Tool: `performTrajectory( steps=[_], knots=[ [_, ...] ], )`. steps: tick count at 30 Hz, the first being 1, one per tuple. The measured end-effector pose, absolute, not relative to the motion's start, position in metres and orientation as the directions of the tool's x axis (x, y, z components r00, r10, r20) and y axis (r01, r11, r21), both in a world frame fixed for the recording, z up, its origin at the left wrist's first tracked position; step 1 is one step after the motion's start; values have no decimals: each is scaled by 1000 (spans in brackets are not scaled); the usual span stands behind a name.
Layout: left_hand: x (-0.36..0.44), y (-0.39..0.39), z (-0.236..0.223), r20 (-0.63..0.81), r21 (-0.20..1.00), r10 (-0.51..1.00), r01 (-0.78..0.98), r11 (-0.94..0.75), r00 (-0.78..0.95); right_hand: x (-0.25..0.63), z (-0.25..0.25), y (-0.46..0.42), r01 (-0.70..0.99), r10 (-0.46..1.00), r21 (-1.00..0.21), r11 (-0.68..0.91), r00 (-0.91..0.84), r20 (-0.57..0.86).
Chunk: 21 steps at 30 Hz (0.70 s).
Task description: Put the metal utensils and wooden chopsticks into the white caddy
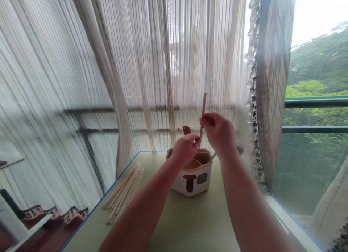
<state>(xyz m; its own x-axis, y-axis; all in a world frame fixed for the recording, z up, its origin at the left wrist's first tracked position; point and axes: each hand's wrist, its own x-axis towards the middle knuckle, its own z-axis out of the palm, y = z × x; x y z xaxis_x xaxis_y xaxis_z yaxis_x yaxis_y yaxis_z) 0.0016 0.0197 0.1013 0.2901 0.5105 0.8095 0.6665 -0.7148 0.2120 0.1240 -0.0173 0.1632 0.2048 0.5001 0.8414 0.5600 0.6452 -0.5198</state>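
Right hand: the right hand (219, 134) is raised above the holder, its fingers pinched shut around a thin wooden stick (202, 112), gripping it a little below the middle.
Left hand: the left hand (185, 147) is curled closed just beside it, fingertips meeting the stick's lower end, right over the container's mouth.
Stick: it stands nearly upright in the air, tilted slightly, its top against the curtain (168, 63), its foot just above the holder.
Holder: a white container (191, 179) with a brown rim and dark markings on its front sits mid-counter, past the forearms; a few dark-tipped pieces (186, 130) poke up from its far side (I can't tell what they are).
Loose pile: a bundle of pale sticks (123, 192) lies flat on the left part of the counter (190, 223), well apart from the holder, near the left edge.
Handling: the stick looks very light, stiff and smooth-grained, probably easy to snap if bent; a fingertip pinch near the middle should steady it, with a second touch at the lower end to guide it.
Surroundings: sheer striped curtain behind, open window with a railing (315, 101) and green trees on the right.
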Motion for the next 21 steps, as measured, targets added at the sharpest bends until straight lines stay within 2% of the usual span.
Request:
performTrajectory(
  steps=[15,21],
  knots=[
    [-11,39,94,860,250,458,596,-763,226,121,156,4,448,530,-543,710,168,831],
    [-13,42,92,849,297,492,598,-745,191,117,153,13,521,640,-571,634,60,766]
  ],
)
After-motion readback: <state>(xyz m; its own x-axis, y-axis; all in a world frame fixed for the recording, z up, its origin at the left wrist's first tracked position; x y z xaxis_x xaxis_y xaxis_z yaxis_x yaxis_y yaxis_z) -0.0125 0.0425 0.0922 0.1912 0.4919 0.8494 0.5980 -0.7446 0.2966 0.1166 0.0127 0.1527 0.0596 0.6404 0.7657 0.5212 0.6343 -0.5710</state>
